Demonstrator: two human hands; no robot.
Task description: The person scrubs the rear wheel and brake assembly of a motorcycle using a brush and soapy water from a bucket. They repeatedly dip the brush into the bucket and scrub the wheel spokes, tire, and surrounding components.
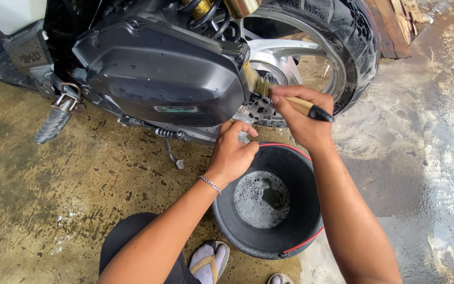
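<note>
— What was the right hand (300, 118) doing?

— It was closed around a paintbrush (285, 100) with a pale wooden handle and a black end. The thumb and fingers were wrapped over the handle, and the bristles were pressed against the hub of the scooter's rear wheel (316, 58), just behind the dark engine cover (158, 68).

— And the left hand (233, 152)?

— It sat lower, just under the engine cover's rear edge. The fingers were curled in with the fingertips drawn together near the thumb, as if pinching something small, but I could not tell what, if anything, was between them. A thin silver bracelet (210, 184) circled that wrist.

— Were the two hands touching?

— No, they were near each other but apart, with the right above and slightly to the right of the left.

— What lay under them?

— A black bucket (300, 226) with a red handle stood on the wet concrete floor (53, 184), right below both hands. It held a shallow pool of soapy water (256, 202) with foam on top.

— Anything else nearby?

— A folded footpeg (56, 118) hung at the scooter's left, and a kickstand (173, 155) reached down beneath the cover. The tyre looked wet and soapy. At the bottom edge, the person's sandalled foot (208, 263) showed beside the bucket.
</note>
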